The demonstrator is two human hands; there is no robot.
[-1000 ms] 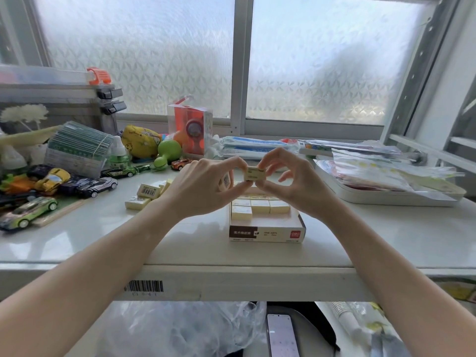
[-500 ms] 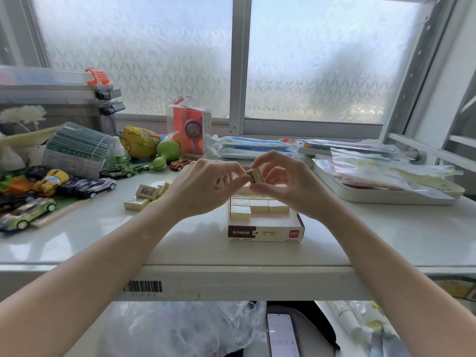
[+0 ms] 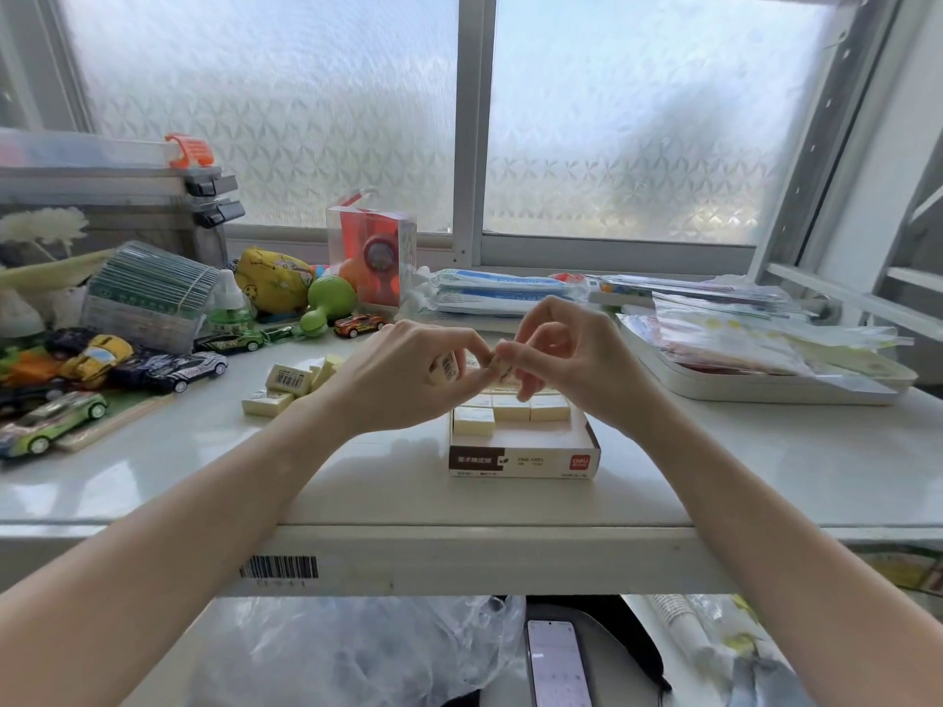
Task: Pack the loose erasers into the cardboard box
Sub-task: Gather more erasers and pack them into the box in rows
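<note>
The loose erasers [image 3: 287, 384] lie in a small cluster on the white shelf [image 3: 714, 466], to the left of the cardboard box [image 3: 524, 459] and just beside the left wrist, one of them showing a barcode label on its upper face. The box sits open near the shelf's front edge, with a row of pale yellow packed erasers [image 3: 510, 410] visible inside it and its brown and white printed side facing the camera. Both hands meet directly above the back part of the box, their fingertips close together. The left hand [image 3: 403, 380] curls its fingers round a labelled eraser [image 3: 446, 368], whose barcode shows between thumb and fingers. The right hand [image 3: 566, 359] pinches a second eraser [image 3: 502, 368] between thumb and forefinger, just right of the first and close to touching it; whether the two actually touch cannot be told. Both held erasers hang above the box, clear of the packed row. Left of the loose cluster stand several toy cars [image 3: 168, 369], and behind them a green bottle [image 3: 228, 306] and a yellow soft toy [image 3: 273, 283]. A white tray [image 3: 755, 385] piled with plastic sleeves sits to the right of the hands, well apart from the box. Below the shelf edge a phone [image 3: 556, 660] lies screen up.
</note>
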